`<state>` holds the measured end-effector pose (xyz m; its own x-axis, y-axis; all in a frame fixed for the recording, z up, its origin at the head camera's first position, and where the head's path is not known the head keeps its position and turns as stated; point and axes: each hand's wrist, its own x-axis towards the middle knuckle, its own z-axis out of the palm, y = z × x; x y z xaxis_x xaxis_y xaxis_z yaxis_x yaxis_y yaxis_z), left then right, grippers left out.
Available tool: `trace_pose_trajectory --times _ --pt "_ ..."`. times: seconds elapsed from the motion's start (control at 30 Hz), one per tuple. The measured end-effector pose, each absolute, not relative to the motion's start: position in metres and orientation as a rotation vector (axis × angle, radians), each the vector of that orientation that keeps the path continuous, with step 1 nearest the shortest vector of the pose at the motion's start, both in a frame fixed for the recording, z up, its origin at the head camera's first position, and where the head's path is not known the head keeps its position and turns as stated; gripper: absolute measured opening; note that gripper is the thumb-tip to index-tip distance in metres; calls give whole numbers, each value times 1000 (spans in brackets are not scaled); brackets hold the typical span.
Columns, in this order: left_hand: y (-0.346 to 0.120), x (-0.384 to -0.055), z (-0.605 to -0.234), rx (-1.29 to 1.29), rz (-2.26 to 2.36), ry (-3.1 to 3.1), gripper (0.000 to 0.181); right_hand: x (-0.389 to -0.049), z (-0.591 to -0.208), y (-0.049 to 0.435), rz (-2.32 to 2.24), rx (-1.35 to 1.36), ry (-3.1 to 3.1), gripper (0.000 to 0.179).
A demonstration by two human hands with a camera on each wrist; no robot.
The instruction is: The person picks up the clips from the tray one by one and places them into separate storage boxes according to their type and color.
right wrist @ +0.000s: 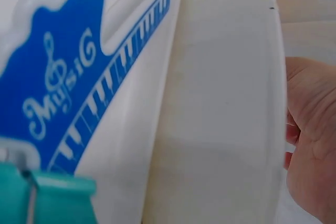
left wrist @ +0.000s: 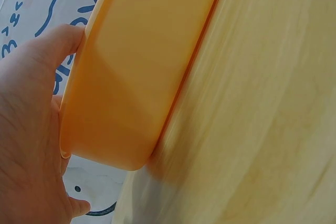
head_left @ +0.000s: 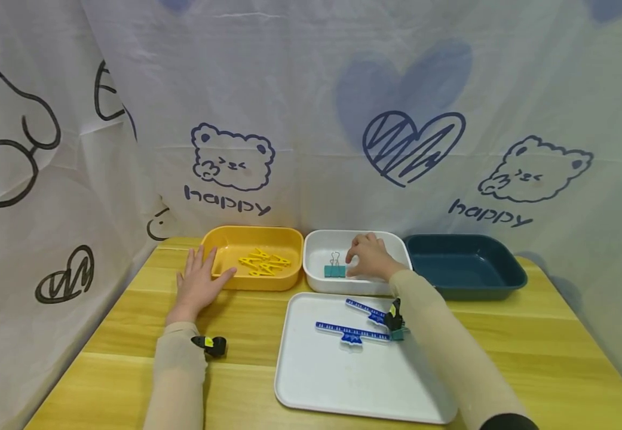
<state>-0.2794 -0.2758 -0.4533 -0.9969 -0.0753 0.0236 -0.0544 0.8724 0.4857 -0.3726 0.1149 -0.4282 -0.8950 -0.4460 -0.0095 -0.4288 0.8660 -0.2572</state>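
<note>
My left hand [head_left: 198,286] rests at the left end of the yellow bin [head_left: 219,283], fingers spread over its rim and thumb along the front edge. Several yellow clothespins [head_left: 262,263] lie inside it. Over the white bin [head_left: 316,285] reaches my right hand [head_left: 372,257], its fingers bent downward inside. A teal binder clip [head_left: 334,271] stands in that bin with its wire handles up, right beside my thumb and fingertips. Whether those fingers hold anything I cannot tell; the bin wall hides them in the right wrist view.
In front is a white tray [head_left: 337,382] with two blue piano-print clips, one nearer [head_left: 351,336] and one farther [head_left: 364,307]. Another teal binder clip [right wrist: 47,195] lies on it, partly under my right wrist. A dark blue bin [head_left: 466,266] stands right; a printed curtain [head_left: 300,119] hangs behind.
</note>
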Motion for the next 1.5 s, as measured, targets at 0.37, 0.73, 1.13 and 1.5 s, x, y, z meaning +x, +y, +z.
trace_pose_trajectory --times 0.37,0.73,1.13,1.5 --pt "-277 -280 -455 101 -782 -2996 92 -365 -412 131 -394 -709 2986 25" --pt "-277 -279 -454 101 -784 -2991 91 -352 -409 158 -403 -771 3014 26" --pt "-277 -281 -455 98 -780 -2989 92 -327 -409 193 -534 -814 3040 21" --pt "-277 -281 -456 101 -772 -2992 94 -300 -413 225 -692 -804 3069 19"
